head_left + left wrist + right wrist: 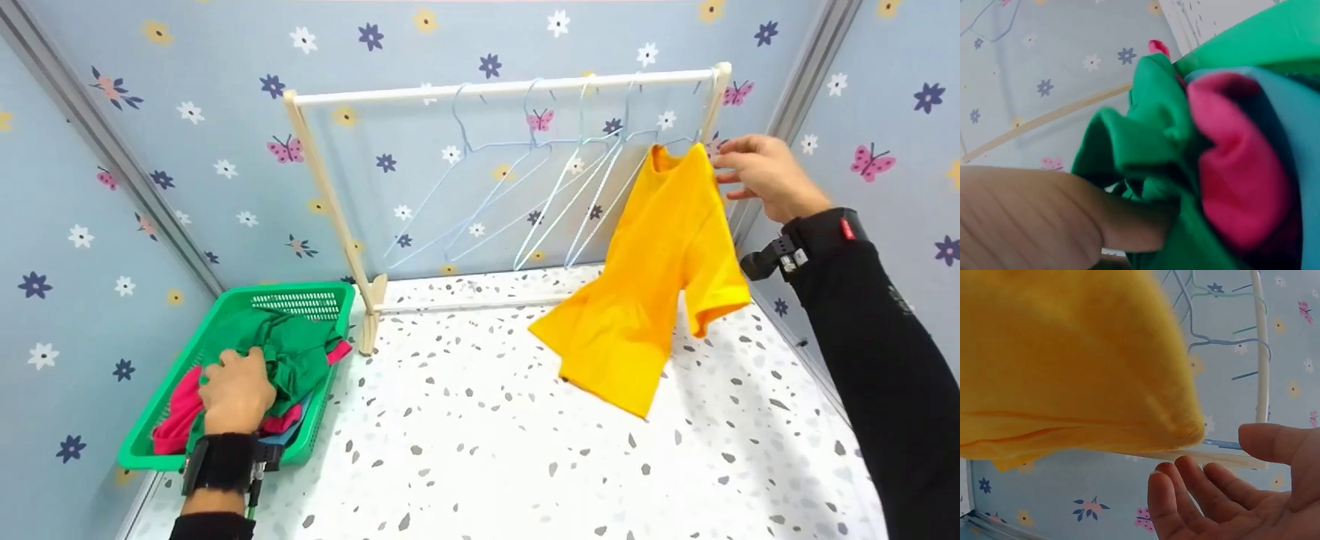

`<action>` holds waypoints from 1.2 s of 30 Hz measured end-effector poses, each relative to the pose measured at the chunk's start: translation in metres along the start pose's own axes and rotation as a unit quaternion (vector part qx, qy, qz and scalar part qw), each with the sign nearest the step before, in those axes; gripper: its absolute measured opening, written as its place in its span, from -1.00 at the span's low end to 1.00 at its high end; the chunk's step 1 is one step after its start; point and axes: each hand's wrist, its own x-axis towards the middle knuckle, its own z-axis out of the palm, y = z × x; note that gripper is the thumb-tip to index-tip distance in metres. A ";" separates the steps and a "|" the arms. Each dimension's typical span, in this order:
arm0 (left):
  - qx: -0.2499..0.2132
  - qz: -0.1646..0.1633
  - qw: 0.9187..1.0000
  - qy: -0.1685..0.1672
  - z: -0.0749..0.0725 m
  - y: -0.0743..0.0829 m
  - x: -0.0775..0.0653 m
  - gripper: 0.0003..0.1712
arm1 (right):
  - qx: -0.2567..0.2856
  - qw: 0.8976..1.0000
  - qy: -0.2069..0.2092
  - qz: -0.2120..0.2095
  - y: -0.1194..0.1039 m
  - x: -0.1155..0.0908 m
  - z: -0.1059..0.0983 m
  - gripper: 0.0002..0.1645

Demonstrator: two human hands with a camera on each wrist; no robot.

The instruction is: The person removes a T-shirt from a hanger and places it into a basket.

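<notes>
A yellow T-shirt hangs from a hanger at the right end of the rack's rail. Beside its shoulder is my right hand, fingers spread and apart from the cloth; the right wrist view shows a gap between the thumb and the yellow fabric. My left hand is down in the green basket, gripping a green garment. In the left wrist view its thumb presses into the bunched green cloth, which hides the other fingers.
Several bare wire hangers hang along the white rail of a wooden rack. Pink cloth and blue cloth lie in the basket too. Flower-patterned walls enclose the speckled tabletop.
</notes>
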 end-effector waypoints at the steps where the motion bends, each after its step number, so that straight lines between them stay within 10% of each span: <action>1: -0.006 0.004 1.000 -0.002 0.000 -0.001 -0.001 -0.31 | -0.014 1.000 -0.007 0.002 0.002 0.002 0.000 -0.33; 11: -0.015 0.024 0.999 0.015 -0.004 0.002 -0.012 -0.22 | 0.056 0.996 -0.060 0.037 0.010 0.008 0.002 -0.34; 16: -0.021 0.045 0.994 0.098 -0.005 0.020 -0.023 -0.28 | 0.077 0.994 -0.067 0.030 0.011 0.009 0.007 -0.41; 25: -0.068 0.075 0.953 0.286 -0.005 0.078 -0.029 -0.36 | 0.209 0.976 -0.032 0.042 0.012 0.004 -0.001 -0.48; 36: -0.154 0.241 0.910 0.300 0.020 0.183 -0.029 -0.57 | 0.250 0.964 -0.073 -0.043 0.015 -0.009 0.018 -0.57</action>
